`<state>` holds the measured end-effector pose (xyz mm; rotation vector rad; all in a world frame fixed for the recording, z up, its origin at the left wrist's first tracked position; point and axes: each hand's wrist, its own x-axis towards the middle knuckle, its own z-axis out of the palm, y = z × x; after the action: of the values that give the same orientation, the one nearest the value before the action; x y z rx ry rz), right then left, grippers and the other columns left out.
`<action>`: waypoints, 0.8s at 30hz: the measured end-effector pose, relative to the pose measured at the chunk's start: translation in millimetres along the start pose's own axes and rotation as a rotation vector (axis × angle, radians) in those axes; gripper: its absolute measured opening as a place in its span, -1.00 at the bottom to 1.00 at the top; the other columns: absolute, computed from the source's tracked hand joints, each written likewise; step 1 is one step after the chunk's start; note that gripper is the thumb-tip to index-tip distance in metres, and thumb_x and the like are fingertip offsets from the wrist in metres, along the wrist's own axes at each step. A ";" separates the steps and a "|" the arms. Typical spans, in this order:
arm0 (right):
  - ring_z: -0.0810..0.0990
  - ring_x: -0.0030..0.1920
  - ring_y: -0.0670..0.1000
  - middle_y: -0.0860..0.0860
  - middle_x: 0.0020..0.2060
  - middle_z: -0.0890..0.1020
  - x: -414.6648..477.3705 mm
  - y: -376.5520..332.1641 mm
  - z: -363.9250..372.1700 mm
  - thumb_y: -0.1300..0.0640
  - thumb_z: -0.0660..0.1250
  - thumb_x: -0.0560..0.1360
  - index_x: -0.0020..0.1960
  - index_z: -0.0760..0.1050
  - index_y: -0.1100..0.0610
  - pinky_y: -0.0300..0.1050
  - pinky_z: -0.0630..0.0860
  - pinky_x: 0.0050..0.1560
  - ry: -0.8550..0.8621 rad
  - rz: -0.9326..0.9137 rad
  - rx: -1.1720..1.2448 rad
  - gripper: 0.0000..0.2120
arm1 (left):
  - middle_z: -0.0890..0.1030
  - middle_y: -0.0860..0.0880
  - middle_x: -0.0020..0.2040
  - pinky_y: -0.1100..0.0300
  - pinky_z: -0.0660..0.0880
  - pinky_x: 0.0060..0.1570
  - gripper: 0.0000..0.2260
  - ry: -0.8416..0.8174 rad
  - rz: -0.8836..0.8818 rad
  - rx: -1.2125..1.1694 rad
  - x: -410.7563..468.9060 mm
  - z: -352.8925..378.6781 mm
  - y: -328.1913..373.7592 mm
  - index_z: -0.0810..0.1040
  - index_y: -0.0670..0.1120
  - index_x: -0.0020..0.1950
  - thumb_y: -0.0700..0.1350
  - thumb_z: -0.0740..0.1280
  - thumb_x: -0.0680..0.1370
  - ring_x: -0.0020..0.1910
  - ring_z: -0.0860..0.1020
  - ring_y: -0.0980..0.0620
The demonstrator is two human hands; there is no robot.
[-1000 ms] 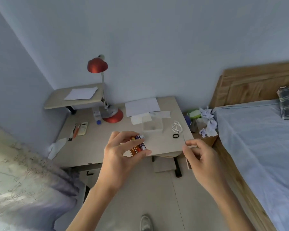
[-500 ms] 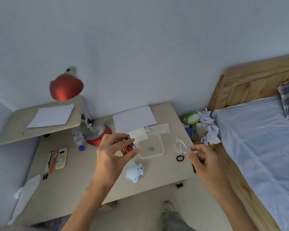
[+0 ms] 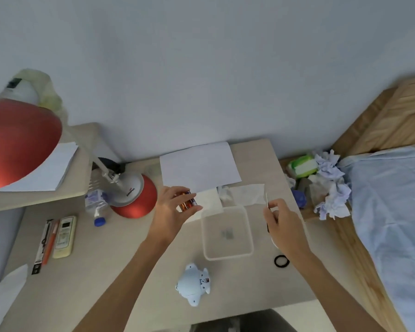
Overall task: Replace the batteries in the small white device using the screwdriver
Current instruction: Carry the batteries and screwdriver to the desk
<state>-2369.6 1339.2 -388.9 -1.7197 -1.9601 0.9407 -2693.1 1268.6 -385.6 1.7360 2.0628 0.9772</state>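
The small white device (image 3: pixel 195 284), shaped like a little animal, lies on the desk (image 3: pixel 120 279) near its front edge, between my forearms. My left hand (image 3: pixel 170 213) hovers above the desk's middle, pinching orange-and-purple batteries (image 3: pixel 187 202) between thumb and fingers. My right hand (image 3: pixel 282 224) is to the right of a clear plastic tray (image 3: pixel 227 232) and grips a thin screwdriver (image 3: pixel 267 204) whose metal tip points up above the fingers. Something small and dark lies inside the tray.
A red desk lamp (image 3: pixel 132 195) stands at the left with its shade (image 3: pixel 17 142) close to the camera. White paper (image 3: pixel 199 165), tissue, a small bottle (image 3: pixel 96 207), a remote (image 3: pixel 64 237), pens and a black ring (image 3: pixel 281 261) lie on the desk. A bed (image 3: pixel 391 212) stands right.
The view has closed in on the desk and tilted down. Both hands moved forward over the desk, still holding the batteries and screwdriver. The white device has come fully into view.
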 end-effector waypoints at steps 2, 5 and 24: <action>0.55 -0.43 0.02 -0.03 -0.44 0.59 15.5 15.9 19.4 -0.07 0.22 0.73 0.12 0.43 0.02 0.00 0.42 -0.39 -0.038 0.049 -0.052 -0.84 | 0.67 0.07 0.16 0.43 0.35 0.28 -0.68 -0.051 -0.036 -0.013 5.6 23.6 -26.9 0.81 -0.04 0.12 0.07 0.64 0.44 0.18 0.53 -0.02; 0.56 -0.41 0.03 -0.04 -0.42 0.57 30.0 35.8 43.1 -0.06 0.21 0.73 0.15 0.42 0.02 0.05 0.49 -0.38 -0.128 0.110 -0.162 -0.85 | 0.67 0.08 0.15 0.35 0.39 0.28 -0.69 -0.131 -0.063 0.010 10.6 50.2 -65.3 0.80 -0.04 0.12 0.03 0.67 0.44 0.16 0.51 -0.01; 0.61 -0.33 0.07 -0.04 -0.37 0.58 39.7 59.6 89.4 -0.04 0.21 0.71 0.06 0.36 0.01 0.18 0.59 -0.21 -0.286 0.196 -0.433 -0.86 | 0.60 0.13 0.22 0.31 0.40 0.30 -0.77 -0.205 -0.024 -0.079 1.5 113.9 -121.1 0.76 0.01 0.15 -0.02 0.62 0.51 0.22 0.46 0.02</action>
<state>-2393.0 1358.3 -499.4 -2.1463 -2.3475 0.9171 -2717.5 1299.8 -547.1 1.6906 1.8874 0.8238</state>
